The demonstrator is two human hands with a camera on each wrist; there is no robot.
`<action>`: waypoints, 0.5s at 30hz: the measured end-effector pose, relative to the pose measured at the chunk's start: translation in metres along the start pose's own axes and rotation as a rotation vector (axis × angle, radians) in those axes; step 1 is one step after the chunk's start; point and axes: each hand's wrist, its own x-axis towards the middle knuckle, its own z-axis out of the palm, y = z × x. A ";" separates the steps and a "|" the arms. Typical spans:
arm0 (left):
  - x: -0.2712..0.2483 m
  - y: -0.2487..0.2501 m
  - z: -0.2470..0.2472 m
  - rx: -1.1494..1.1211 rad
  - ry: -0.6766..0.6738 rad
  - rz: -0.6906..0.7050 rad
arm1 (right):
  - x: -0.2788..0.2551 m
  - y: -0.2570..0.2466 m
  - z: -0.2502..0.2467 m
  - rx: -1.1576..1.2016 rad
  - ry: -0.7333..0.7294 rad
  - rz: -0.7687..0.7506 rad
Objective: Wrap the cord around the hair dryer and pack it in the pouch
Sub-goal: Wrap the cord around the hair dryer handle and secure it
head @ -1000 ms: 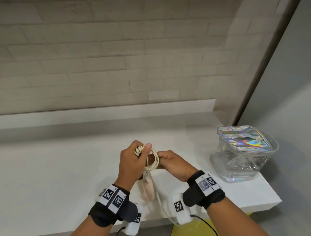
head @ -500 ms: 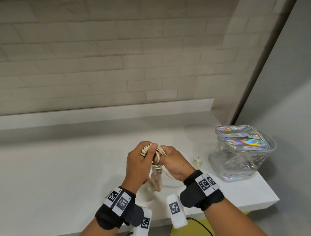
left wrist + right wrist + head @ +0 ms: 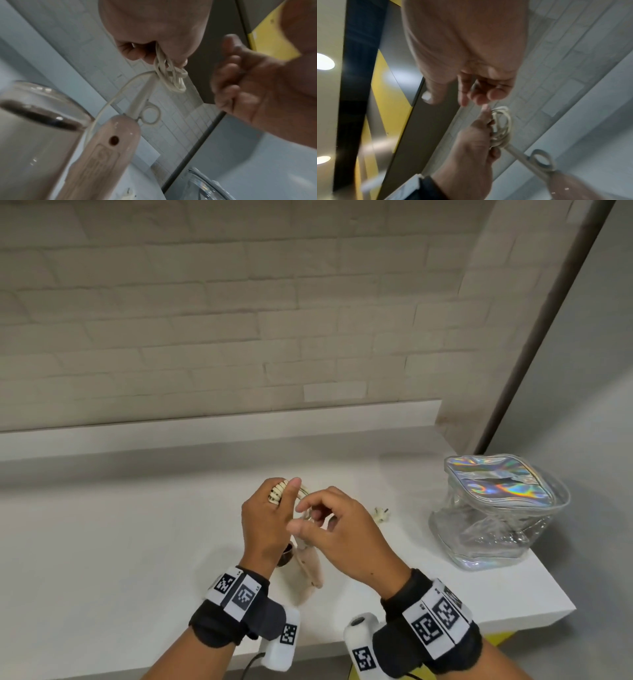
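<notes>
My left hand [image 3: 267, 522] grips a coil of cream cord [image 3: 279, 491] above the white table [image 3: 102, 542], thumb pressed over the loops. The pink hair dryer [image 3: 310, 571] hangs below that hand by its cord, handle [image 3: 102, 155] up and barrel [image 3: 34, 135] down. My right hand [image 3: 339, 529] hovers just right of the coil with loosely curled fingers, and nothing shows in them in the right wrist view. The coil [image 3: 501, 125] sits against the left thumb there. The plug [image 3: 382, 513] lies on the table. The clear pouch [image 3: 496, 508] with a holographic top stands at the right.
A raised ledge [image 3: 205, 426] and a brick wall run along the back of the table. The table's right corner [image 3: 555, 611] lies just past the pouch, with a grey wall behind it. Something yellow [image 3: 496, 638] shows below the front edge.
My right hand has come off the cord coil and drawn back slightly to the right. The left hand keeps its grip on the coil. The plug has come into view on the table.
</notes>
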 end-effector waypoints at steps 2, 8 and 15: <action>-0.003 0.002 0.003 -0.002 -0.016 0.006 | 0.003 0.001 0.006 -0.135 0.101 0.050; -0.011 0.003 0.006 0.031 0.011 0.023 | -0.002 0.013 0.016 -0.340 0.224 0.182; -0.013 0.000 -0.002 0.120 -0.004 0.140 | 0.007 0.002 -0.001 0.483 -0.025 0.519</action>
